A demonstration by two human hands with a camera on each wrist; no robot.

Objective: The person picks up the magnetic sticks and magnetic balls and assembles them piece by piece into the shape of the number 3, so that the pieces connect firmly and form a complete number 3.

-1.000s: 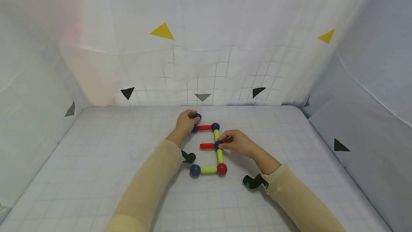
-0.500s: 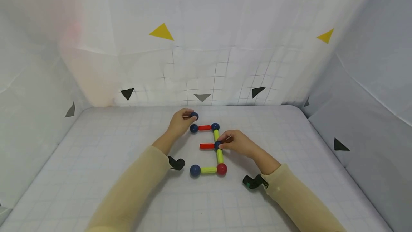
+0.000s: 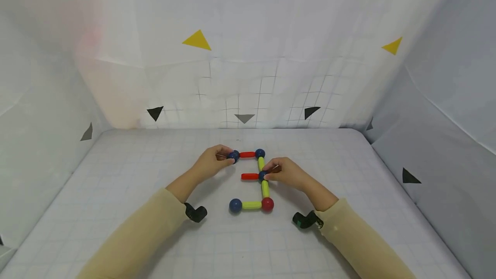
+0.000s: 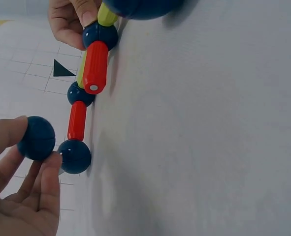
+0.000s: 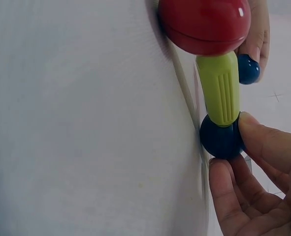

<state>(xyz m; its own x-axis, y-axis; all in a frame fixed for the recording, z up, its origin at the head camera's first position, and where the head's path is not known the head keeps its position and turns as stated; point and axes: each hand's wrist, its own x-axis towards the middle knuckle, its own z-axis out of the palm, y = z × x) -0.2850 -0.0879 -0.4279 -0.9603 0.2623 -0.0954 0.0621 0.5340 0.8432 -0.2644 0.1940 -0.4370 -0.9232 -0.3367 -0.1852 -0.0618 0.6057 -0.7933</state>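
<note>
My left hand (image 3: 212, 160) pinches a loose blue ball (image 4: 37, 138) between thumb and fingers. Right beside it, a blue end ball (image 4: 75, 157) sits on a red stick (image 3: 247, 155); the held ball overlaps that end ball in the head view. My right hand (image 3: 288, 171) pinches the blue middle ball (image 5: 221, 137), where two yellow-green sticks and a red stick (image 3: 249, 176) meet. That red stick points left, its far tip bare. At the back right corner is another blue ball (image 3: 260, 153).
Nearer me, a red ball (image 3: 267, 204) joins the frame's lower yellow-green stick (image 3: 265, 188) to a sideways yellow-green stick (image 3: 252, 205) with a blue ball (image 3: 235, 205) at its left end. White walls with dark and yellow triangles enclose the white gridded table (image 3: 248, 249).
The left hand, holding its blue ball, has moved from behind the end ball leftward and then toward me, beside that ball. The right hand stays on the middle ball.
</note>
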